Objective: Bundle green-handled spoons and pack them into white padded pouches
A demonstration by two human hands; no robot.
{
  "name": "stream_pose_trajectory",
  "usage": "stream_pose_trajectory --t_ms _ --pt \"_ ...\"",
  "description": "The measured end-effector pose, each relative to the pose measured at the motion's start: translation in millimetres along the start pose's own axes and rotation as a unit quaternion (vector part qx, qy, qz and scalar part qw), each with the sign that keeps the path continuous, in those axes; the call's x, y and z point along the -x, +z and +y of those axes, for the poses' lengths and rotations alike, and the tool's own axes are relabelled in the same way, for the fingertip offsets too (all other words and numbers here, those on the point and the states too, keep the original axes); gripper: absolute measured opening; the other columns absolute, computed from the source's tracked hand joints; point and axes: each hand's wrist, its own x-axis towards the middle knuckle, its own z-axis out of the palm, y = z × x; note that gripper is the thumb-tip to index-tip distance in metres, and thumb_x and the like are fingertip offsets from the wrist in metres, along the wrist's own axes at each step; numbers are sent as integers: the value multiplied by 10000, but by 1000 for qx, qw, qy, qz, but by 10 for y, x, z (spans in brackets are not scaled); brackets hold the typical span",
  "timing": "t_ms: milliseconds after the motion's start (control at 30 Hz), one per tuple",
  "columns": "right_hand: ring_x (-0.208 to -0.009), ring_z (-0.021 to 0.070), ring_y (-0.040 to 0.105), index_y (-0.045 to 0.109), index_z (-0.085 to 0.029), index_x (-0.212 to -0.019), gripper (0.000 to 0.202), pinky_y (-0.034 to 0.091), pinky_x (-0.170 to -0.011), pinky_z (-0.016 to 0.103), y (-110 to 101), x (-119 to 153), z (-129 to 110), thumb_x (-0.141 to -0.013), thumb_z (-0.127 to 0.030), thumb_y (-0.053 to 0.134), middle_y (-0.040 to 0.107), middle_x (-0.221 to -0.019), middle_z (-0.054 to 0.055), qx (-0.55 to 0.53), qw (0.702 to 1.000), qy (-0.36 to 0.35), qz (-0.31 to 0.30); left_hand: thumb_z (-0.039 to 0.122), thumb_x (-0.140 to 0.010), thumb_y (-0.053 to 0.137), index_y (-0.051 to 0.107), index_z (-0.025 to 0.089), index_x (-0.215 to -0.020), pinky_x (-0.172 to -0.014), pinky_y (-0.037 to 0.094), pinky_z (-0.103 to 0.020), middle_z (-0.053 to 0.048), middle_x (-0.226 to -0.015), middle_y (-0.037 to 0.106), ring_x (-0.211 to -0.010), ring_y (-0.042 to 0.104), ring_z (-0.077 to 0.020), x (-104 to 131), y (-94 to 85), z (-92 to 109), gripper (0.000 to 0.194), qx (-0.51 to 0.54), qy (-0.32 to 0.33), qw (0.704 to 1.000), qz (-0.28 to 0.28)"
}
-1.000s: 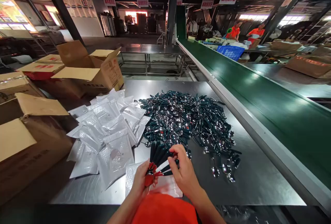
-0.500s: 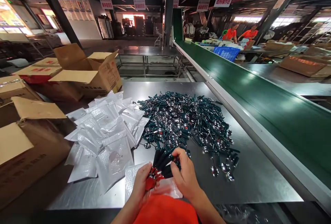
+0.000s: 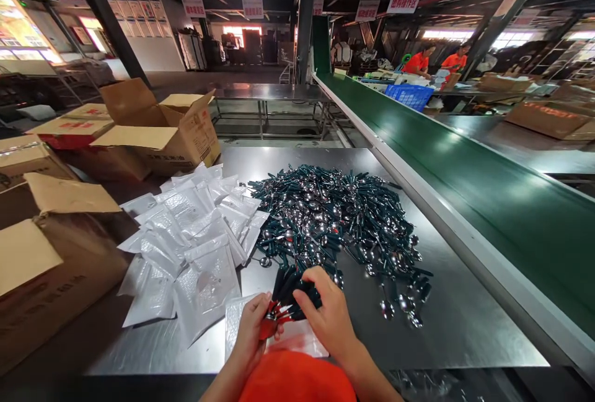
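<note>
Spoons with slim dark-green handles and shiny metal bowls, gathered as a bundle (image 3: 284,287), sit between my two hands, low over the brushed-metal surface (image 3: 418,343). My left hand (image 3: 253,323) is closed round the bowl ends, which look red, perhaps from my bright red clothing (image 3: 297,377) mirrored in them. The handles fan upward, away from me. My right hand (image 3: 329,312) is bent over them, thumb and forefinger at the handles; I cannot tell whether it pinches any. With both hands at the bundle, I judge that the left carries it and the right steadies or sorts the fan.

A flat white bubble-lined envelope (image 3: 235,323) lies under my left hand, partly hidden. Just beyond my fingers, a big heap of matching spoons (image 3: 325,204) crowds the bundle, so handles could tangle there. A few loose spoons (image 3: 387,309) lie right of my right hand. Left of my left hand spreads a pile of white padded envelopes (image 3: 186,216), with open brown cardboard boxes (image 3: 69,272) farther left.
</note>
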Motion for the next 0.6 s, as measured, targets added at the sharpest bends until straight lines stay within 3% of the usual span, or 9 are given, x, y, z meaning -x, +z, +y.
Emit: stream_pose_trajectory --t_ms 133,233,367,467,533,600 --pt "-584 137 550 445 -235 -757 116 411 -537 243 -9 -2 -9 -872 -227 462 529 -661 -28 55 998 14 17 556 -554 825 546 167 -634 -353 356 -216 -19 -543 650 -380 553 -141 40 29 -15 485 -3 -15 1000 -4" --pt "-539 140 556 446 -232 -821 40 418 -520 253 -15 29 28 -832 -195 438 534 -642 -37 66 997 28 21 561 -592 799 549 168 -666 -351 363 -215 -19 -568 663 -387 564 -144 58 37 -31 471 3 -29 1000 9" --pt "-763 166 656 477 -198 -1102 278 510 -668 274 -23 60 81 -832 -154 427 653 -955 50 38 998 54 7 560 -579 808 556 164 -671 -338 357 -205 -16 -583 663 -383 558 -130 43 0 -30 479 6 -26 1000 7" --pt "-1028 189 624 456 -228 -1246 366 505 -859 304 -42 44 88 -885 -170 436 609 -1182 81 -4 999 13 -35 558 -568 822 545 172 -673 -332 352 -197 -5 -580 657 -379 558 -126 17 -47 -32 487 12 -27 1000 1" --pt "-1074 191 593 477 -250 -1235 319 485 -894 307 -57 20 80 -919 -206 450 598 -1178 71 -35 997 -17 -64 553 -566 828 542 177 -678 -331 356 -195 3 -559 643 -376 560 -129 8 -64 -41 485 13 -28 1000 4" --pt "-986 179 592 518 -244 -1117 194 484 -827 288 -65 -2 69 -930 -232 468 597 -1082 59 -62 995 -30 -73 544 -580 826 548 176 -680 -332 363 -194 4 -556 640 -377 558 -126 11 -57 -51 472 11 -24 1000 7"
